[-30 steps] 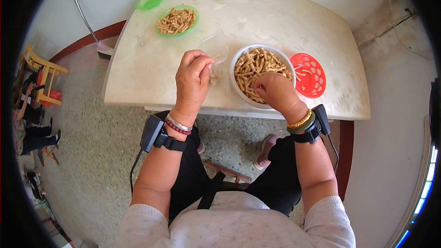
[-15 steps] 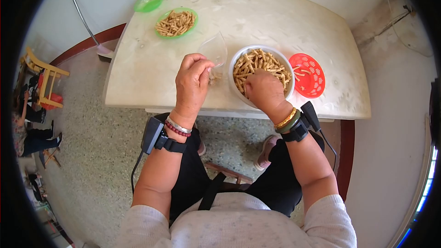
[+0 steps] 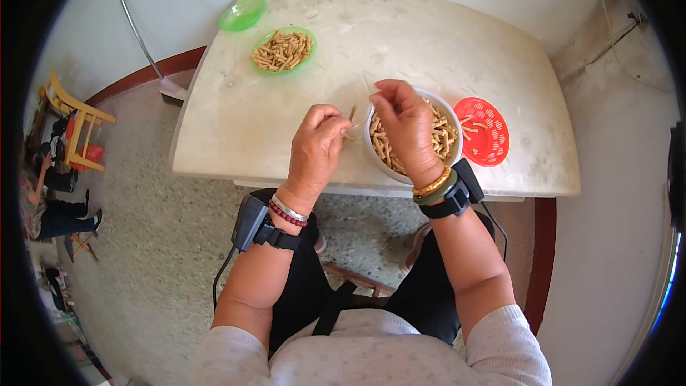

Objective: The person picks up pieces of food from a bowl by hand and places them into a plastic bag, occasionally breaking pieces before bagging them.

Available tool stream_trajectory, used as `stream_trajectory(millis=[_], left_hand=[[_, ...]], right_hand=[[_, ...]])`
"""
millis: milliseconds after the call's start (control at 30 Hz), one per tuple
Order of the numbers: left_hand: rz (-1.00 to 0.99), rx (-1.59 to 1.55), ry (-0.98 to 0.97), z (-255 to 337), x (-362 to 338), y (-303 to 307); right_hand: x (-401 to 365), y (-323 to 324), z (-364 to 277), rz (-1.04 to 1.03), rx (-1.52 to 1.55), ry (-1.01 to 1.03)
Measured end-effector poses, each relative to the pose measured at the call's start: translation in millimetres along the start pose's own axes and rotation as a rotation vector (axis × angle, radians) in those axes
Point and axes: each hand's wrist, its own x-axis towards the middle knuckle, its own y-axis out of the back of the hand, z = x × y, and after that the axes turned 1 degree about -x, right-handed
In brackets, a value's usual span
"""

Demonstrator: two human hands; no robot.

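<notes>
Your left hand (image 3: 349, 127): fingers curled in, thumb and index finger pinched nearly closed on the edge of the clear plastic bag (image 3: 367, 81). Your right hand (image 3: 376, 94): fingers bent, thumb close to the index finger, at the bag's other side, above the left part of the white bowl (image 3: 451, 109); can't tell if it has hold of the bag or a stick piece, the fingers hide it

Versus the earlier frames: right hand was down in the bowl on the brown stick pieces (image 3: 444, 136), now it's out of the pile and over to the left, by the bag. Left hand keeps its pinch on the bag, but the two hands are closer together. Red basket still at the bowl's right, green plate still at the far left. View has shifted a bit as well

Where things lie: bag is between your two hands, just left of the bowl, partly covered by the right fingers. A few brown bits (image 3: 351, 113) show just beside the left fingertips; in the bag or behind it, can't tell. Bowl full of stick pieces sits under and to the right of your right hand, on the desk (image 3: 236, 125). Red basket (image 3: 493, 141) with a few pieces, right beside the bowl. Green plate (image 3: 310, 63) heaped with the same pieces, well apart, beyond the left hand; green dish (image 3: 243, 14) just past it near the desk's far left corner
</notes>
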Motion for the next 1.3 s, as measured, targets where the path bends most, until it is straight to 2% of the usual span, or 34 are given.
stream_trajectory(millis=[100,167,300,433,500,667,733,833,1000,1067,1100,1167,1200,1300], left_hand=[[0.03,0.013,-0.018,1,0,2],[0.05,0.031,-0.041,1,1,2],[0.048,0.018,-0.028,3,4,1],[0.041,0.034,-0.032,4,4,0],[0.049,0.027,-0.034,4,4,-1],[0.043,0.035,-0.032,3,3,-2],[0.037,0.033,-0.027,2,2,-2],[0.025,0.029,-0.015,3,2,-3],[0.037,0.019,-0.028,2,2,-2],[0.041,0.021,-0.031,4,3,-1],[0.042,0.022,-0.037,4,4,-1],[0.045,0.025,-0.033,5,4,0],[0.044,0.027,-0.031,5,4,0],[0.055,0.022,-0.043,6,4,-1]], right_hand=[[10,32,0,0.099,0.109,-0.072],[15,67,7,0.114,0.018,-0.125],[8,133,25,-0.076,-0.524,-0.165],[-8,143,20,-0.161,-0.724,-0.138],[-11,143,24,-0.268,-0.896,-0.114],[-9,135,15,-0.274,-1.098,-0.262],[-5,127,6,-0.368,-1.175,-0.386],[-5,116,21,-0.367,-1.242,-0.375],[-11,104,21,-0.299,-1.044,-0.329],[-11,108,28,-0.243,-0.699,-0.285],[-11,110,28,-0.248,-0.701,-0.283],[-11,111,25,-0.204,-0.225,-0.409],[-13,110,20,-0.196,-0.082,-0.456],[-13,117,11,-0.278,0.05,-0.541]])
